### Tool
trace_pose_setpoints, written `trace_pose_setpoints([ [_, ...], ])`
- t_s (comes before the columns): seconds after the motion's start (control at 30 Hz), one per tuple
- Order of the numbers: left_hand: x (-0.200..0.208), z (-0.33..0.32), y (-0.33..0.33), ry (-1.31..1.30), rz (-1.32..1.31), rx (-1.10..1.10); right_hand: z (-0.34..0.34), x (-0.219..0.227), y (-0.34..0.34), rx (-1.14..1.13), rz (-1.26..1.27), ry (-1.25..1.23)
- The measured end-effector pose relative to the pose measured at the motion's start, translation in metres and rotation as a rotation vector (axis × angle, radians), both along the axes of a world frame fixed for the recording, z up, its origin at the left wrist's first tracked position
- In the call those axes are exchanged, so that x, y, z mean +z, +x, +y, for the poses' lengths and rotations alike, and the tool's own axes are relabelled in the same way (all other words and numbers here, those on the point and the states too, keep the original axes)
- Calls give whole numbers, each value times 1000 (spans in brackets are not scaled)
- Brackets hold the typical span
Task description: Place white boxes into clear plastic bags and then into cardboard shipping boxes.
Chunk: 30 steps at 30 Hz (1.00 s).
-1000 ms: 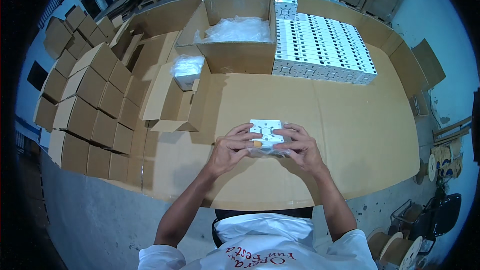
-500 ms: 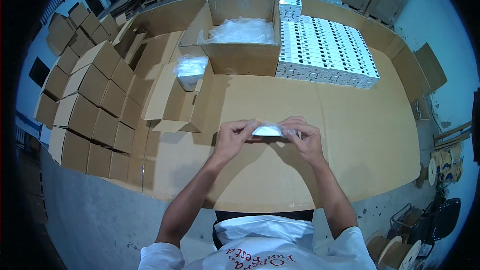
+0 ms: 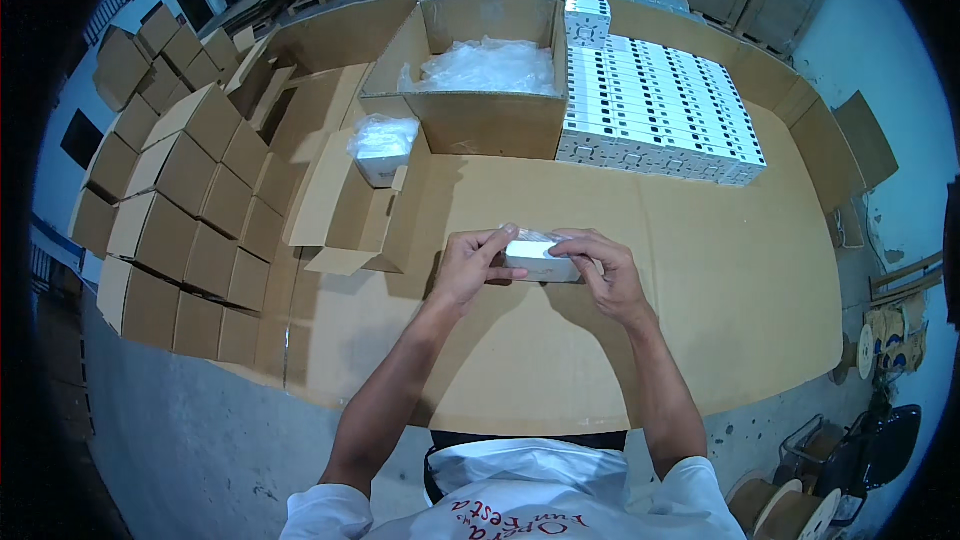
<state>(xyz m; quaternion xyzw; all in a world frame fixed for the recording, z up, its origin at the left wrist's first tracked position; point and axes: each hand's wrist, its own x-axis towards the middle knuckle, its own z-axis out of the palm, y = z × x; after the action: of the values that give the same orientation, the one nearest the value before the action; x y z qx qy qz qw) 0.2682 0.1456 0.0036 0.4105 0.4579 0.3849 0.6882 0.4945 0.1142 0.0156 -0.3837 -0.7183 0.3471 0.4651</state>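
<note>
Between my two hands, over the middle of the cardboard-covered table (image 3: 740,310), is a small white box (image 3: 541,264) with clear plastic wrap (image 3: 540,237) along its far top edge. My left hand (image 3: 470,265) grips its left end, thumb and fingers closed on it. The right end is pinched by my right hand (image 3: 606,270), its fingers curled over the plastic. To the left, an open brown carton (image 3: 345,210) holds white boxes in clear plastic (image 3: 384,148) at its far end. The near part of that carton shows bare cardboard.
A large open carton (image 3: 490,125) of clear plastic bags (image 3: 485,68) stands at the back. Right of it are tight rows of white boxes (image 3: 660,105), one stacked higher. Closed brown cartons (image 3: 190,220) are piled at the left. A raised cardboard rim (image 3: 820,140) edges the table.
The white box has tilted so that its near side now shows, with the plastic at its far edge. My hands have shifted their fingers on it but stay in nearly the same place.
</note>
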Motion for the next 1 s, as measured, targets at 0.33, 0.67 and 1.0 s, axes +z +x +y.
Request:
trace_pose_setpoints([
  [0.33, -5, -2, -1, -43, -52, 13, -3, 2, -4, -69, -81, -32],
  [0.67, -9, 1, 2, 132, -127, -18, 3, 2, 4, -141, -244, -55],
  [1.0, -15, 0, -26, 228, -59, -112, -1, 23, -31, -106, -338, -55],
])
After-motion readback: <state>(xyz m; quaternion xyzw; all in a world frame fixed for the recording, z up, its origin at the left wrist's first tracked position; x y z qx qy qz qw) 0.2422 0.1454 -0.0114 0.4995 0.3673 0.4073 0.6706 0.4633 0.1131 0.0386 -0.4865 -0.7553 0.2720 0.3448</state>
